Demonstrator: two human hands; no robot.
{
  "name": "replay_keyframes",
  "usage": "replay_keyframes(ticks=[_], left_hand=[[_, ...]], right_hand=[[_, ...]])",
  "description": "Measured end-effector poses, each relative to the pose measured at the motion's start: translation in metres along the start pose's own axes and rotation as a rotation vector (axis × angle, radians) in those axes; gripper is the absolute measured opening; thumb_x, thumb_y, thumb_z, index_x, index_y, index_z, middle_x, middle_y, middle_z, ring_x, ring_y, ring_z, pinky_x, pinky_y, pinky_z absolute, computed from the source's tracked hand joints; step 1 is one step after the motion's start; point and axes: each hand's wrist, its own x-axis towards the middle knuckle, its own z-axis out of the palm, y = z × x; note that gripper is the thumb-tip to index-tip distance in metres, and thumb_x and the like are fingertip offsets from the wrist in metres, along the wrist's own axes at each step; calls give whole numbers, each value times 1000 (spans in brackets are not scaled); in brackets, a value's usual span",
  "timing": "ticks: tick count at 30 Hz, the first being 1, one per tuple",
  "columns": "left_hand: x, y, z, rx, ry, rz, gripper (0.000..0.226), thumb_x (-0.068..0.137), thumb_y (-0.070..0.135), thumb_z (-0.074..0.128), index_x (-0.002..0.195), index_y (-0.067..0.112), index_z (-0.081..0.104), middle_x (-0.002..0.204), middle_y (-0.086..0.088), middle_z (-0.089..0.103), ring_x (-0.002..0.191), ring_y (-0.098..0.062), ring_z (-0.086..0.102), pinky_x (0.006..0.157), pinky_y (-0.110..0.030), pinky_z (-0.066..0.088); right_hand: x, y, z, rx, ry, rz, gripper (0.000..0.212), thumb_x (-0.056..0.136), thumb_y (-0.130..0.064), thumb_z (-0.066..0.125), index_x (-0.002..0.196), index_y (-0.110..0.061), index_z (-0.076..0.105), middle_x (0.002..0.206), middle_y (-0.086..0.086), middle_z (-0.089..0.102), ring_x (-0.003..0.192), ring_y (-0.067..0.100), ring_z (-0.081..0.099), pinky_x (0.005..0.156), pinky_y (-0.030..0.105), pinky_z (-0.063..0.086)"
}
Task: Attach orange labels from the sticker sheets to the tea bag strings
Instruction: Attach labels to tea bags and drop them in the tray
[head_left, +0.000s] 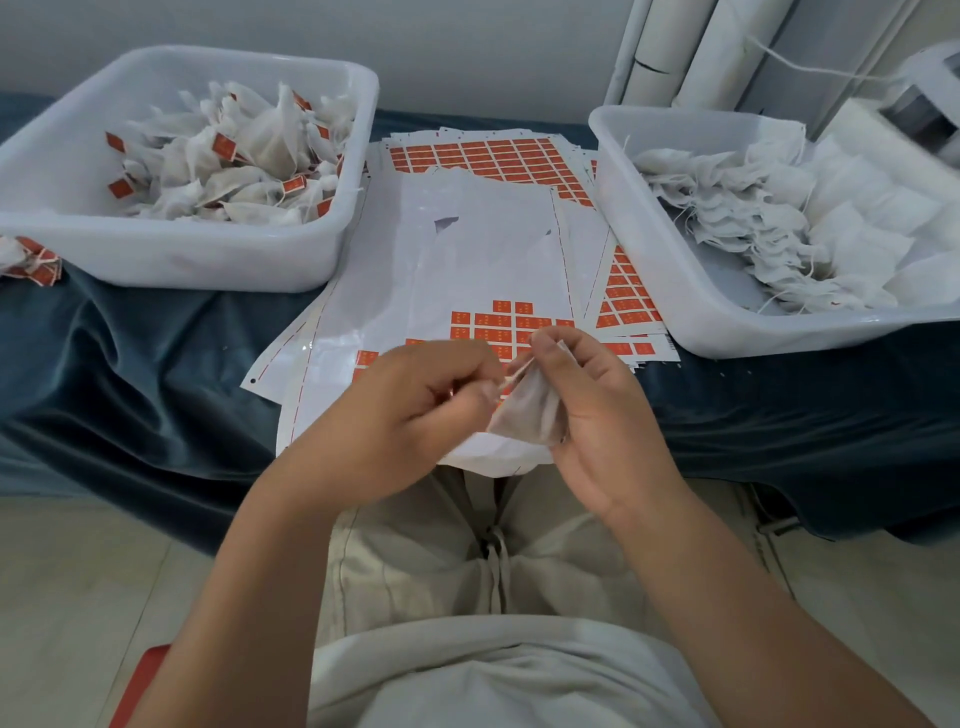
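Note:
My right hand (587, 410) holds a white tea bag (530, 410) over the front edge of the table, thumb and fingers curled round it. My left hand (415, 410) sits close beside it with fingertips pinched at the bag's string (511, 375); whether a label is between them is hidden. Under both hands lies a sticker sheet (488, 270) with orange labels (498, 319) left along its near part. More sticker sheets (493, 156) lie fanned out behind.
A white tub (218, 260) at the left holds tea bags with orange labels on their strings. A second white tub (727, 322) at the right holds unlabelled tea bags. A few labelled bags (31, 262) lie on the dark blue cloth (156, 364) at far left.

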Motion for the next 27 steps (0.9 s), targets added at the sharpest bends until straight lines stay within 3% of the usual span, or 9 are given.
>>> replay_keyframes(ticks=[4, 6, 8, 11, 16, 21, 23, 25, 27], left_hand=[[6, -9, 6, -563, 126, -84, 26, 93, 19, 47, 74, 28, 62, 103, 8, 68, 76, -22, 54, 65, -27, 43], [8, -8, 15, -886, 130, -102, 30, 94, 14, 44, 73, 26, 61, 96, -2, 69, 69, -18, 56, 61, -25, 45], [10, -6, 20, -1058, 135, -125, 27, 93, 12, 43, 71, 22, 57, 78, -2, 59, 64, -17, 53, 60, -24, 46], [12, -7, 21, -1088, 159, -147, 23, 90, 12, 45, 70, 19, 54, 73, 1, 50, 62, -17, 48, 59, -24, 46], [14, -12, 14, -1058, 235, -195, 35, 95, 7, 36, 68, 20, 54, 73, -1, 50, 61, -16, 45, 58, -24, 44], [14, -17, 8, -1031, 285, -217, 34, 95, 8, 38, 69, 21, 55, 74, -1, 52, 60, -17, 44, 57, -25, 44], [14, -18, 3, -1047, 319, -230, 31, 95, 10, 40, 70, 20, 56, 73, -1, 52, 59, -17, 44, 56, -24, 43], [15, -19, 1, -1068, 378, -263, 28, 94, 13, 44, 70, 19, 58, 73, -1, 54, 58, -15, 46, 55, -24, 43], [13, -20, 1, -975, 423, -306, 28, 96, 18, 50, 74, 18, 67, 76, -1, 59, 62, -14, 51, 59, -24, 46]], right_hand=[[0, 1, 2, 10, -40, 18, 9, 97, -34, 71, 95, -27, 76, 92, 2, 73, 90, 15, 70, 84, 37, 59], [-2, 4, 5, -112, -23, -34, 16, 97, -39, 66, 101, -25, 74, 96, 4, 72, 95, 21, 67, 94, 47, 57], [-4, 6, 7, -218, 9, -119, 21, 98, -40, 62, 102, -21, 70, 93, 4, 72, 91, 19, 67, 92, 42, 57], [-5, 5, 8, -296, 60, -235, 20, 103, -36, 57, 95, -21, 65, 80, -4, 65, 78, 11, 62, 77, 26, 53], [-9, 7, 14, -289, 22, -132, 16, 108, -32, 57, 101, -22, 68, 81, -8, 67, 77, 6, 65, 76, 22, 53], [-13, 2, 12, -668, -229, 25, 40, 108, -50, 49, 89, -22, 71, 81, -1, 66, 75, 8, 64, 75, 13, 53], [-15, 1, 8, -674, -310, 92, 43, 108, -55, 46, 85, -26, 68, 83, -8, 66, 82, 2, 65, 79, 19, 56], [-16, -1, 4, -581, -348, 147, 38, 106, -59, 45, 99, -34, 73, 104, -19, 73, 102, -5, 67, 94, 24, 53], [-16, -2, 1, -368, -368, 197, 34, 105, -57, 49, 117, -39, 75, 124, -14, 72, 121, 4, 65, 105, 33, 51]])
